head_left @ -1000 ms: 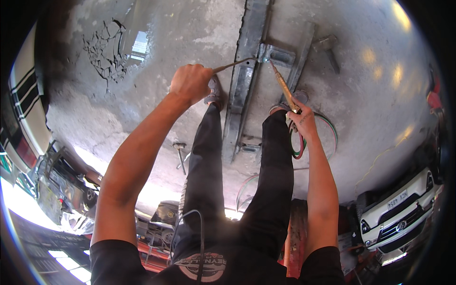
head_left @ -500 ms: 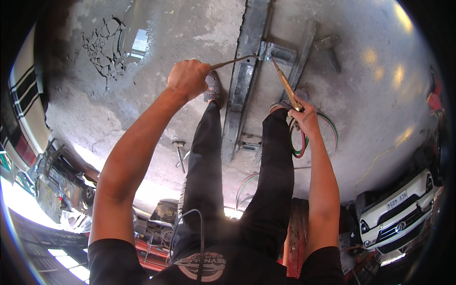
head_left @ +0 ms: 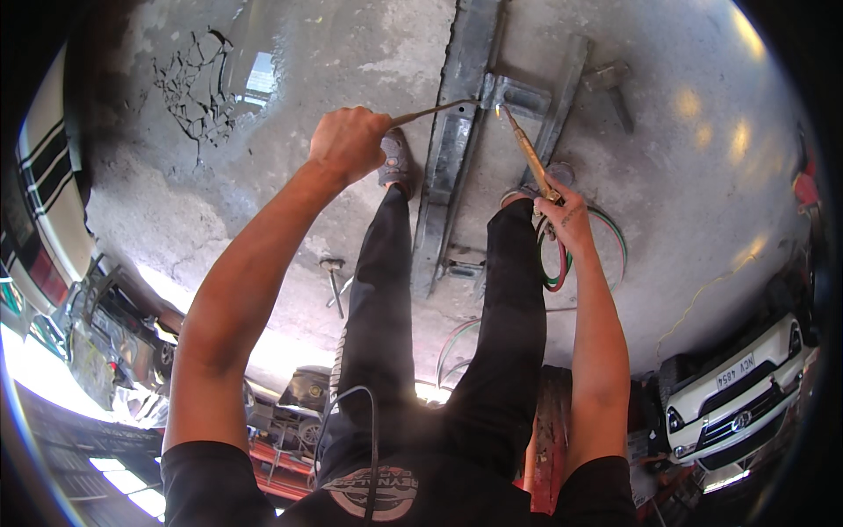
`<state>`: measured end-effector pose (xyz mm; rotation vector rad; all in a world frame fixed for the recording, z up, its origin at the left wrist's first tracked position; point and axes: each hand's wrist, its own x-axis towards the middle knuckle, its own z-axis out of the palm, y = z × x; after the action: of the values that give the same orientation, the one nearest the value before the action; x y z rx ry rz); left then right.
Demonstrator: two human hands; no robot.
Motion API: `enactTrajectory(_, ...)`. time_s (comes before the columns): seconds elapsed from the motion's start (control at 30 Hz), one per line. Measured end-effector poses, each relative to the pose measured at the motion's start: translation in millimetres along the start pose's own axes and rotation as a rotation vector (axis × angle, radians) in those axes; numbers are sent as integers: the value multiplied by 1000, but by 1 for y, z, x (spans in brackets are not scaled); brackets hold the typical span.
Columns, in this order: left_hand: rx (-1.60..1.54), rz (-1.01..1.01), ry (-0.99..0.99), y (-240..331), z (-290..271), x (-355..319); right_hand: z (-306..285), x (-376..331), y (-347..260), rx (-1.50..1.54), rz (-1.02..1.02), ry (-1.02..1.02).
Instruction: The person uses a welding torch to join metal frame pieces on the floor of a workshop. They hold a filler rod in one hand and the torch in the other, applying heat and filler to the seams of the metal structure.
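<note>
My left hand (head_left: pixel 351 143) is closed in a fist round a thin dark metal rod (head_left: pixel 432 111), its curved tip reaching the bracket (head_left: pixel 520 95) between two steel beams. In my right hand (head_left: pixel 565 215) is a brass gas torch (head_left: pixel 529 158), its nozzle pointing up and left at the bracket, with a small bright glow at the tip. The long steel beam (head_left: pixel 450 149) lies between my feet on the concrete floor. A shorter steel beam (head_left: pixel 562 97) runs beside it on the right, joined by the bracket. Whether the rod touches metal is too small to tell.
Red and green hoses (head_left: pixel 557 279) loop below my right hand. One hammer (head_left: pixel 610 86) lies right of the beams, another hammer (head_left: pixel 332 279) left of my legs. Broken black shards (head_left: pixel 198 92) lie at far left. A white vehicle (head_left: pixel 738 404) stands at lower right.
The glow at the torch tip has turned from a small bluish spot to a brighter yellowish one. Both hands stay almost in place.
</note>
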<state>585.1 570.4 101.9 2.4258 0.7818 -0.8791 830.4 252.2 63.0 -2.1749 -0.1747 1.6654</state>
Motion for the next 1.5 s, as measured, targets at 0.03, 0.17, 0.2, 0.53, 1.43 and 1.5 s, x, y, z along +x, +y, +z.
enactTrajectory(0.03,5,-3,4,-1,1,0,1,-1,-2,9,6,-3)
enactTrajectory(0.17,8,6,-3,0,0,0,1,-2,0,-5,10,7)
enactTrajectory(0.2,8,5,-5,0,0,0,1,-2,1,7,6,7)
enactTrajectory(0.53,10,1,-13,-1,-1,0,-1,-5,-4,-15,8,9)
enactTrajectory(1.43,-30,37,41,0,-1,-1,8,0,-2,12,15,-68)
enactTrajectory(1.5,-33,37,39,0,-2,-1,8,0,-2,15,8,-63)
